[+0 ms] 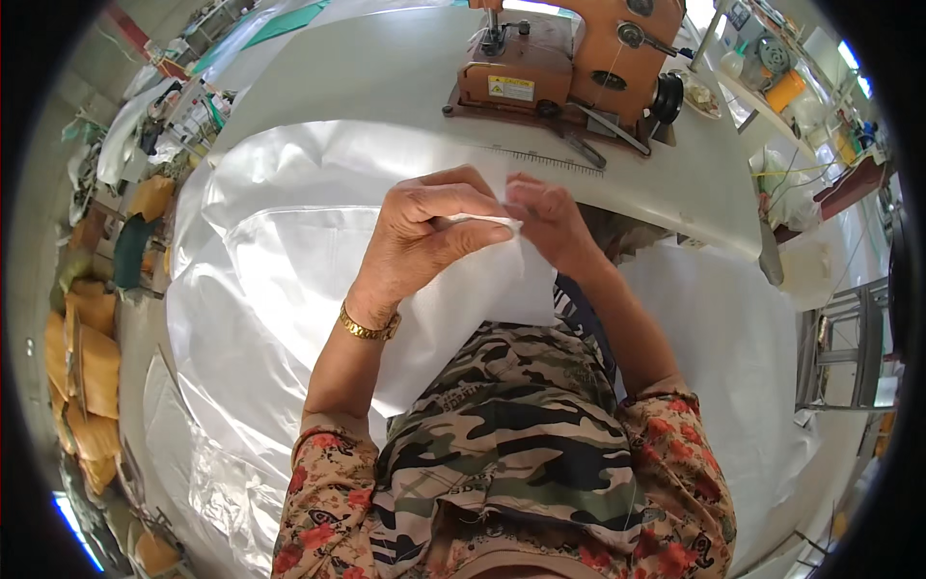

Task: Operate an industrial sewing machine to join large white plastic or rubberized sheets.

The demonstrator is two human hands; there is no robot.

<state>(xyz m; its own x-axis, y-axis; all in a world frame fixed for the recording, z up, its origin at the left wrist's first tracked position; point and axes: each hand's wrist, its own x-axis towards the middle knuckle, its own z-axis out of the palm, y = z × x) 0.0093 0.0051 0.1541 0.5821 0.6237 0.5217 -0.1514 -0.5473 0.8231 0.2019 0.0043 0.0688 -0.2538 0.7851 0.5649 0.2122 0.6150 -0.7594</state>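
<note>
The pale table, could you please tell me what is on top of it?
A brown sewing machine and a ruler scale are on the pale table; white fabric, pinched by the left hand, spreads over part of it. The tabletop beneath machine and fabric cannot be seen.

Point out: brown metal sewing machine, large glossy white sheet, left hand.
Brown metal sewing machine (pixel 590 53): head view, upright column.
Large glossy white sheet (pixel 309 262): head view, left expanse.
Left hand (pixel 413 236): head view, thumb base.

White cloth (pixel 299 265) — orange-brown sewing machine (pixel 516 72) — camouflage garment (pixel 511 415), red-flowered sleeves (pixel 680 463), gold wristband (pixel 370 326).
</note>
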